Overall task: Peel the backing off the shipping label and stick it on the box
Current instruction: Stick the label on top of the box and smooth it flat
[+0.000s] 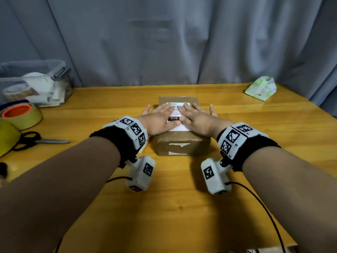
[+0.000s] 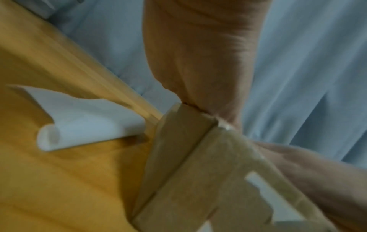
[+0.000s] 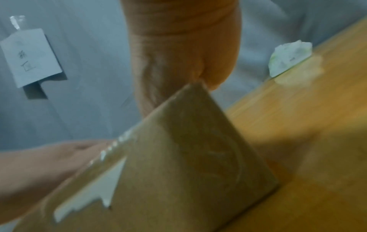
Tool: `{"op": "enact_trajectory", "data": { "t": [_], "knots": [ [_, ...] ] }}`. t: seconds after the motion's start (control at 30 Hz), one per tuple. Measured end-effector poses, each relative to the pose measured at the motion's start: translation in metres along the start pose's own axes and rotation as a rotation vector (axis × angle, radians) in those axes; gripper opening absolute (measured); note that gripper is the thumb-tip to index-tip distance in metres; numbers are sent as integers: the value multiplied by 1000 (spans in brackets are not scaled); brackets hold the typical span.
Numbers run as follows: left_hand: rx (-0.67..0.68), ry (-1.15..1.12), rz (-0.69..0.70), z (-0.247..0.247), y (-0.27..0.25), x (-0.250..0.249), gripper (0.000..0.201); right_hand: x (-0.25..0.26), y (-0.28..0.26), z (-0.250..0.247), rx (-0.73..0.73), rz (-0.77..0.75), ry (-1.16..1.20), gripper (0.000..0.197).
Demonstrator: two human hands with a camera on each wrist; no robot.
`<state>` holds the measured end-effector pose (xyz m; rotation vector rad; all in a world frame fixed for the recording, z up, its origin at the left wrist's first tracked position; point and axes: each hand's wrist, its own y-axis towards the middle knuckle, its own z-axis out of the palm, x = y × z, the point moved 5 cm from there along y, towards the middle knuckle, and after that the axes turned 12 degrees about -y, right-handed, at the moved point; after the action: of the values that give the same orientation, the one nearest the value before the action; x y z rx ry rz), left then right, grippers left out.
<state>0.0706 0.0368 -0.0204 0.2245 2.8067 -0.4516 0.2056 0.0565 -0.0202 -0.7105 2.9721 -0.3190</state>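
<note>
A brown cardboard box (image 1: 182,146) sits mid-table, sealed with tape. The white shipping label (image 1: 175,114), with a barcode and a black "010" patch, lies flat on the box top. My left hand (image 1: 160,116) and right hand (image 1: 193,115) both rest on the label with straight, spread fingers pressing it down. The hands cover most of the label's sides. In the left wrist view the peeled white backing (image 2: 83,120) lies curled on the table beside the box (image 2: 178,180). The right wrist view shows the box (image 3: 178,164) under my palm.
Left of the box lie black-handled scissors (image 1: 36,141), a tape roll with an orange core (image 1: 21,114) and a clear bin (image 1: 36,83) of rolls. A green-white tissue pack (image 1: 260,88) sits far right. A grey curtain hangs behind the wooden table (image 1: 164,207).
</note>
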Motion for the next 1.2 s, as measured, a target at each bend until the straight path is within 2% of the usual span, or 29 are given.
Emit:
{"op": "enact_trajectory", "data": {
  "t": [0.1, 0.23, 0.4, 0.57, 0.7, 1.0, 1.2],
  "knots": [
    [49, 61, -22, -6, -4, 1, 88, -8, -9, -3, 9, -13, 16, 61],
    [44, 28, -24, -4, -5, 3, 92, -14, -15, 1, 61, -5, 92, 65],
    [60, -30, -11, -5, 1, 4, 93, -13, -12, 1, 44, -75, 399, 64],
    [49, -3, -41, -16, 22, 8, 87, -13, 11, -8, 36, -70, 476, 58],
    [16, -25, -74, -20, 36, 14, 79, -10, 32, -14, -65, -46, 551, 45],
    [66, -80, -52, -22, 33, 21, 81, -14, 35, -11, -19, -19, 492, 61],
    [86, -45, -31, -21, 28, 26, 88, -16, 33, -13, 90, -33, 394, 77]
  ]
}}
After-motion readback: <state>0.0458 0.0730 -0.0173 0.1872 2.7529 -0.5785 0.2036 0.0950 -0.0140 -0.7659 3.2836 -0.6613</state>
